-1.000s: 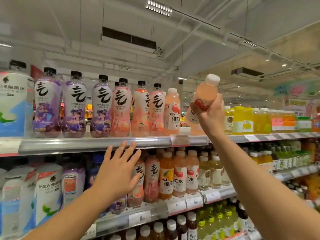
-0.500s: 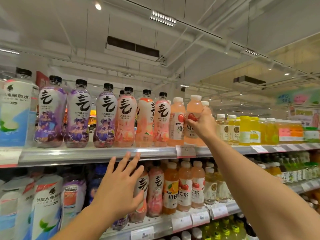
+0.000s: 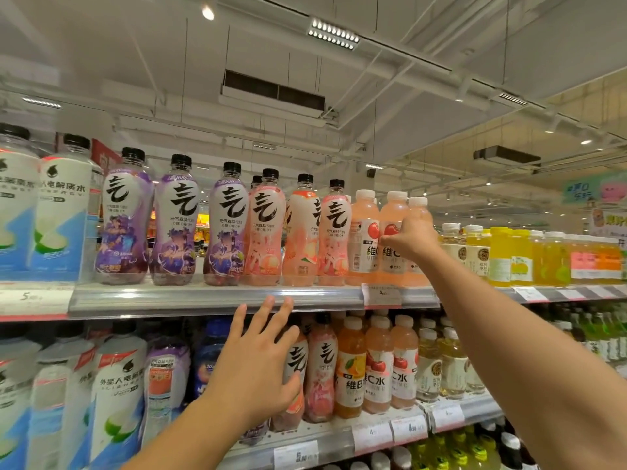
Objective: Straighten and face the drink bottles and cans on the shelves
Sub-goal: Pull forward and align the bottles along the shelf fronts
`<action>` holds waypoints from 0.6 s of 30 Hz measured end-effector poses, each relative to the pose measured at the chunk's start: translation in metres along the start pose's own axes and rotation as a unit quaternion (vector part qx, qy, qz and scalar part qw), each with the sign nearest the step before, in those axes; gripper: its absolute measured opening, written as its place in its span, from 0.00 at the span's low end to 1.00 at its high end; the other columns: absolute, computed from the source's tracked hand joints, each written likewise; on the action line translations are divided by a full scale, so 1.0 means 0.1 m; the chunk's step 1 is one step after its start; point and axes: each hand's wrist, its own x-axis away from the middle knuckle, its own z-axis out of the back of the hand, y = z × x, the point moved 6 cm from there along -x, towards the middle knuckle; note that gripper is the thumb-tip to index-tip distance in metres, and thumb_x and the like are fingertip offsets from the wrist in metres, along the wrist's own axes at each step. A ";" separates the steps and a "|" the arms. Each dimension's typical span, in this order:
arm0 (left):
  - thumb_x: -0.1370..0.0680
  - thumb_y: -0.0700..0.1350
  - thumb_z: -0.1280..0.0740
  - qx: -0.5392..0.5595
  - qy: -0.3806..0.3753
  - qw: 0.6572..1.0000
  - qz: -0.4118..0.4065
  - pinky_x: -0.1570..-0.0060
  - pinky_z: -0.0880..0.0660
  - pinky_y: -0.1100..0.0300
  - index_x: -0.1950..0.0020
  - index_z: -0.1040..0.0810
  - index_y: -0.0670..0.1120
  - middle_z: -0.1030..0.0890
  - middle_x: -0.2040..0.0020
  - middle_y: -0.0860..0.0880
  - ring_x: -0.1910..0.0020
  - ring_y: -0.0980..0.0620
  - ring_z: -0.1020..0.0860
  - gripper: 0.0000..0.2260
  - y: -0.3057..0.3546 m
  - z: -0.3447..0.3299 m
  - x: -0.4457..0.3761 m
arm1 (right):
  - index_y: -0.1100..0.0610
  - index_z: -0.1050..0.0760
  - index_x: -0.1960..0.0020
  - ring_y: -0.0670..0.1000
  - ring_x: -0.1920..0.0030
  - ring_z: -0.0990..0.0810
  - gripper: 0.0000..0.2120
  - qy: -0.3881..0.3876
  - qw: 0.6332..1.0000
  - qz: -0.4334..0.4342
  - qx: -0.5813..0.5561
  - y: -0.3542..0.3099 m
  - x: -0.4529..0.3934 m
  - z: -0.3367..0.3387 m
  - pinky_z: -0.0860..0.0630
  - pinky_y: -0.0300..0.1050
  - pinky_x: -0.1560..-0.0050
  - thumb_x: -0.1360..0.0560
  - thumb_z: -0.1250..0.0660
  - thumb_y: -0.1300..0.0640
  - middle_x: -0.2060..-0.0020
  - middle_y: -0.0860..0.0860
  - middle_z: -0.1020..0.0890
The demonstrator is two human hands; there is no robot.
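On the top shelf [image 3: 217, 298] a pink cherry drink bottle [image 3: 393, 215] with a white cap stands upright among two like bottles. My right hand [image 3: 409, 240] grips it at the label, fingers curled round its right side. Left of it stand pink and purple sparkling water bottles [image 3: 264, 228] with black caps. My left hand [image 3: 258, 364] is held up with fingers spread in front of the second shelf, over a pink sparkling water bottle [image 3: 295, 368]; whether it touches the bottle cannot be told.
Large white and blue electrolyte bottles [image 3: 62, 212] fill the left of both shelves. Yellow and orange juice bottles [image 3: 509, 256] run along the top shelf to the right. Orange and pink vitamin bottles [image 3: 376, 364] stand on the second shelf. Price tags [image 3: 381, 295] hang on the shelf edges.
My right hand brought the pink cherry bottle down from above the shelf and set it upright in the row. My left hand stayed raised before the second shelf.
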 end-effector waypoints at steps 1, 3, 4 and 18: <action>0.31 0.65 0.37 0.003 -0.007 1.000 -0.001 0.31 0.45 0.35 0.38 0.19 0.52 0.32 0.22 0.46 0.24 0.39 0.33 0.27 0.01 0.00 0.00 | 0.66 0.36 0.29 0.51 0.60 0.22 0.39 0.008 1.000 0.002 -0.002 0.00 0.03 0.01 0.25 0.46 0.65 0.29 0.21 0.48 0.62 0.50 0.27; 0.31 0.66 0.37 0.006 -0.025 1.000 0.002 0.31 0.45 0.35 0.39 0.19 0.52 0.32 0.22 0.46 0.23 0.40 0.34 0.27 0.02 0.00 0.00 | 0.64 0.38 0.28 0.53 0.57 0.21 0.40 0.020 1.000 0.013 0.009 0.00 0.08 0.01 0.22 0.49 0.62 0.28 0.22 0.48 0.60 0.52 0.24; 0.31 0.66 0.37 0.009 -0.031 0.999 0.006 0.30 0.44 0.35 0.38 0.19 0.53 0.33 0.22 0.46 0.23 0.40 0.35 0.27 0.02 0.01 0.00 | 0.64 0.38 0.27 0.53 0.57 0.20 0.40 0.029 0.999 0.013 0.011 0.02 0.09 0.00 0.22 0.49 0.63 0.28 0.22 0.48 0.59 0.52 0.23; 0.23 0.63 0.42 0.023 -0.093 0.995 0.007 0.24 0.62 0.35 0.24 0.34 0.52 0.59 0.17 0.50 0.19 0.45 0.63 0.29 0.03 0.17 0.02 | 0.59 0.23 0.61 0.54 0.64 0.19 0.16 0.022 0.998 0.013 0.063 -0.05 0.11 -0.01 0.18 0.53 0.61 0.26 0.23 0.48 0.66 0.55 0.18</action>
